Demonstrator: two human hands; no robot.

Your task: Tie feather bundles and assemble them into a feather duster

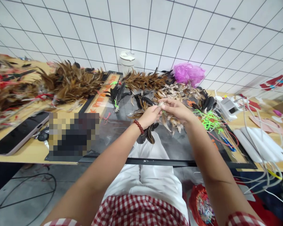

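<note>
My left hand [150, 115] and my right hand [176, 110] meet above the table's middle, fingers pinched together on a small bunch of brown and black feathers [149, 133] that hangs down beneath them. A red bead bracelet [139, 126] circles my left wrist. Loose brown and speckled feathers [176, 91] lie just behind my hands. A long bundle of brown feathers [143, 80] lies further back.
Big heaps of brown feathers [68, 81] cover the left. A phone [19, 133] lies at the left front. Green ties [208, 121], a white device [227, 106] with cables, a pink bag [188, 73] and a white cup [127, 61] stand around. A red bag [202, 205] sits below.
</note>
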